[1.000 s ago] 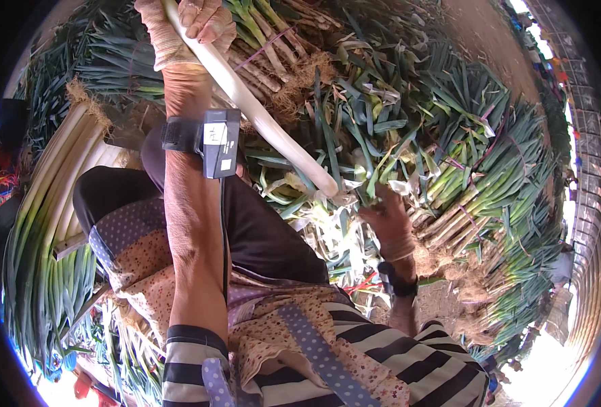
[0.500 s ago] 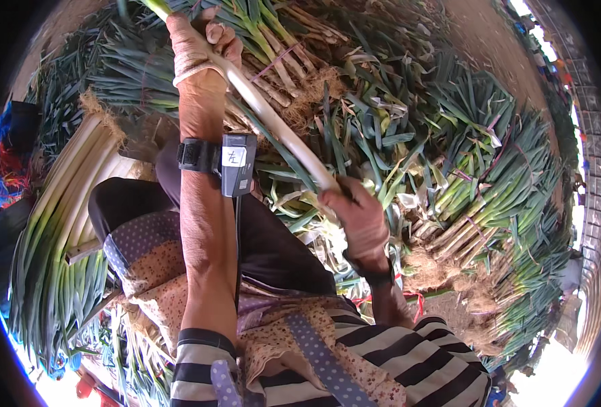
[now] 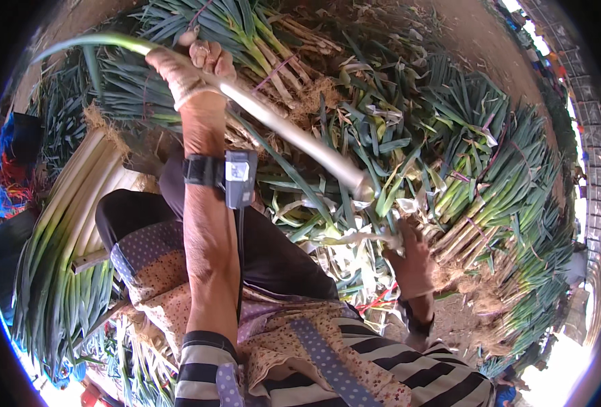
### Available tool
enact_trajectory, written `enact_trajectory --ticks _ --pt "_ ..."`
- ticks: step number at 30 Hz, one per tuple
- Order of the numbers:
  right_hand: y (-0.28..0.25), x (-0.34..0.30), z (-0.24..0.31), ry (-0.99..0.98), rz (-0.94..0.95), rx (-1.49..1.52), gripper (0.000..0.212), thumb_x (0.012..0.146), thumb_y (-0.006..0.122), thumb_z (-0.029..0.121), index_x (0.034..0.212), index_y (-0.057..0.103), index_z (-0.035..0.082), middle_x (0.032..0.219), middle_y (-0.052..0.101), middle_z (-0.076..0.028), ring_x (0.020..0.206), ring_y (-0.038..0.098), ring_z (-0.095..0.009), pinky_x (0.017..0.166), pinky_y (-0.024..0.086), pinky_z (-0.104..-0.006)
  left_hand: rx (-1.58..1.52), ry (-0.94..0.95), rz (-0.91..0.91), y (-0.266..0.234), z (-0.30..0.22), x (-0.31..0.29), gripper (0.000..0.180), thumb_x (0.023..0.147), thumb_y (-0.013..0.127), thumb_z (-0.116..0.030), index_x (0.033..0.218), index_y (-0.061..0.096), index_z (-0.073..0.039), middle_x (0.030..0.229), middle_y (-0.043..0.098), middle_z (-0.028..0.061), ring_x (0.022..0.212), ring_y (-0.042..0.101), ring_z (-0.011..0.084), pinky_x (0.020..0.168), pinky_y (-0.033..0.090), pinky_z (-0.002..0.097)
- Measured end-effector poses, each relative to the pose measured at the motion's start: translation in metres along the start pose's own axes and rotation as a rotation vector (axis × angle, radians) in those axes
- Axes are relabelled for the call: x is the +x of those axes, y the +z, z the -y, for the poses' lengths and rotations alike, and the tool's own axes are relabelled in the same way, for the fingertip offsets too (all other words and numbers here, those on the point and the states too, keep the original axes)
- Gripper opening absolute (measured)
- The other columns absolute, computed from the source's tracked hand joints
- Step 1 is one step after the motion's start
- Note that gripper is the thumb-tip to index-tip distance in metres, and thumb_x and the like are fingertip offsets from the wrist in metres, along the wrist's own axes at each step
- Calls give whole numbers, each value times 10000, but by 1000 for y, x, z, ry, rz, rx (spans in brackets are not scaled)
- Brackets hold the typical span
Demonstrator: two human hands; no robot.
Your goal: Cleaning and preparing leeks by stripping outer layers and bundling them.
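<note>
Brown ground (image 3: 464,32), tied leek bundles (image 3: 475,209) (roots (image 3: 322,93) showing), left hand (image 3: 195,78) gripping stalk (image 3: 288,130)

Held aslant in left hand (image 3: 202,73): long leek (image 3: 293,132).
Points white shank lower right, trails green leaves upper left.

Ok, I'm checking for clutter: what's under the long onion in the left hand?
Beneath the onion, a tied bundle and loose leaves show past its edges; whatever it and the left hand cover cannot be seen.

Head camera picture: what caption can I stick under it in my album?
Left grip around a long, white-and-green leek-like stalk, right grip apart from it, among piled green leafy bundles.
</note>
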State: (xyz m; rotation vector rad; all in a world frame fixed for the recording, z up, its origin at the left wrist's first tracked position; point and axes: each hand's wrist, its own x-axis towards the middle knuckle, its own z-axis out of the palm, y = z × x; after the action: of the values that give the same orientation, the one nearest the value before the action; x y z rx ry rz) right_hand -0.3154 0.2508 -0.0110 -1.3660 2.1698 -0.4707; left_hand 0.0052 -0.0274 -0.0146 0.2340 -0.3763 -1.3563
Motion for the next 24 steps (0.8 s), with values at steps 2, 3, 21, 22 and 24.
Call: enact_trajectory --ticks 2,3,21,22,24 --pt "7 16 10 -411 -255 -328 524 705 760 180 1163 555 28 1111 570 -154 906 584 -320 741 501 -374 0 75 -30 3 -1 -6 729 778 335 -781 777 574 -91 479 359 -29 424 291 124 380 244 265" --pt "14 23 19 -430 -329 -138 514 708 760 173 1161 560 35 1105 575 -155 918 588 -319 758 502 -373 26 88 -73 7 -1 -10 757 755 327 -804 786 589 -95 472 350 -30 425 296 122 386 243 258" --pt "143 223 154 -664 -63 -322 191 818 563 137 997 623 113 1080 565 -107 872 625 -273 727 527 -341 218 63 -120 30 23 -33 645 814 411 -711 861 544 -81 521 383 -33 413 331 116 386 312 295" --pt "142 229 164 -525 58 -199 196 806 565 128 991 629 131 1134 540 -97 900 613 -281 756 516 -349 220 73 -123 26 17 -31 645 814 411 -711 861 544 -81 521 383 -33 413 331 116 386 312 295" --pt "133 230 147 -538 14 -140 191 798 597 159 986 621 141 1104 553 -79 922 591 -274 780 496 -366 245 144 0 20 12 -26 662 785 423 -735 838 548 -87 524 386 -37 410 335 111 360 309 286"
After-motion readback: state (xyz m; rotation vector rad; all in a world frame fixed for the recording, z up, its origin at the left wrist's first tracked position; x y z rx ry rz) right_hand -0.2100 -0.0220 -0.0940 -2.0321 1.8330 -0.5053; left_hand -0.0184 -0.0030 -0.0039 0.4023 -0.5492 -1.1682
